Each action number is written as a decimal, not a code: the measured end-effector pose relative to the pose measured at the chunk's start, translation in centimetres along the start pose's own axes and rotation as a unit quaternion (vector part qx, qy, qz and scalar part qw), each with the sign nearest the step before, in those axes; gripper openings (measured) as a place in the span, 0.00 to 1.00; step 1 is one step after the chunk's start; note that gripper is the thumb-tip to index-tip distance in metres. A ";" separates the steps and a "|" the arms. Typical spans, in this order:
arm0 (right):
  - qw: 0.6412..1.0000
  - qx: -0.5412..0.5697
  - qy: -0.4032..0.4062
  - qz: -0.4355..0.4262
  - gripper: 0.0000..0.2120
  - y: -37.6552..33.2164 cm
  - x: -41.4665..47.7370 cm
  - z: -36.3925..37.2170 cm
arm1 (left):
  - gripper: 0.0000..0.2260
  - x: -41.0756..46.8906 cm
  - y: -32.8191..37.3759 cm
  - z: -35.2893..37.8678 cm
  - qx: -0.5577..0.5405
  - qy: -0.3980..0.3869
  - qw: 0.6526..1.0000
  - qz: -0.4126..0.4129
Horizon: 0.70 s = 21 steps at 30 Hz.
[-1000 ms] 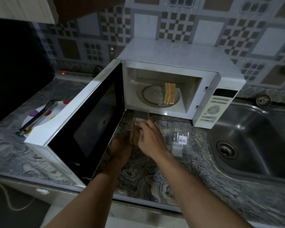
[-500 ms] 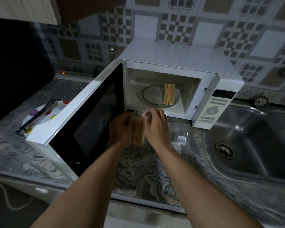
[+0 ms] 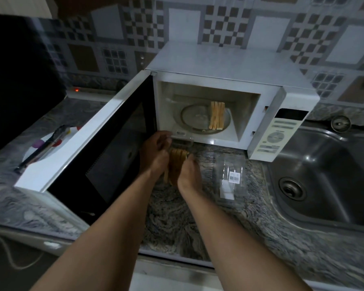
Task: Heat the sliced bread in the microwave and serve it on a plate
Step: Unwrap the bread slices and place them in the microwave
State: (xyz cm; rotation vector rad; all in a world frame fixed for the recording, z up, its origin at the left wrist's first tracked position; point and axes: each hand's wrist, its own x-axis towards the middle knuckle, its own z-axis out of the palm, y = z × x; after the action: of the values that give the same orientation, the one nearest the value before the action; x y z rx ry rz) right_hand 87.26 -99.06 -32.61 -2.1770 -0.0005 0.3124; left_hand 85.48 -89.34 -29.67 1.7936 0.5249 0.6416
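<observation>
Since the earlier frames, the second stack of sliced bread (image 3: 177, 166) is raised off the desk (image 3: 229, 217) and carried up to just in front of the microwave (image 3: 229, 80), its clear wrapper (image 3: 182, 136) pulled up toward the cavity's sill. The stack is pressed between the left hand (image 3: 155, 153) and right hand (image 3: 189, 177), fingers closed on its two sides. A first stack (image 3: 217, 115) is seen standing on the turntable (image 3: 189, 118) inside the microwave, whose door (image 3: 93, 143) is swung wide. An empty wrapper (image 3: 232, 175) lies just in front of the microwave; the plate (image 3: 48, 141) with tongs (image 3: 42, 148) sits beyond the door. Unwrapping seems underway, so loading is judged close and heating not begun.
</observation>
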 end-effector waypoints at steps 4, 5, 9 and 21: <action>0.999 -0.039 -0.020 -0.025 0.20 0.4 2.0 1.9 | 0.07 0.3 0.2 0.1 -0.003 -0.001 1.000 0.008; 0.998 -0.056 -0.015 -0.020 0.27 0.1 2.1 2.2 | 0.06 0.4 0.1 0.1 0.002 -0.003 1.000 0.005; 0.993 -0.111 -0.012 -0.029 0.28 -0.7 2.3 2.4 | 0.08 0.4 0.2 0.1 0.016 0.010 1.000 0.020; 0.977 -0.205 0.022 -0.058 0.14 -3.3 0.2 -1.5 | 0.08 -0.2 0.6 -0.4 0.085 0.037 0.995 0.026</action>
State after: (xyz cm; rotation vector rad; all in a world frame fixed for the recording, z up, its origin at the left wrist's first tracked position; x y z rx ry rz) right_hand 88.22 -98.32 -29.13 -2.5807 -0.1808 0.2090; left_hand 85.08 -89.38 -29.04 1.9552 0.5988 0.7197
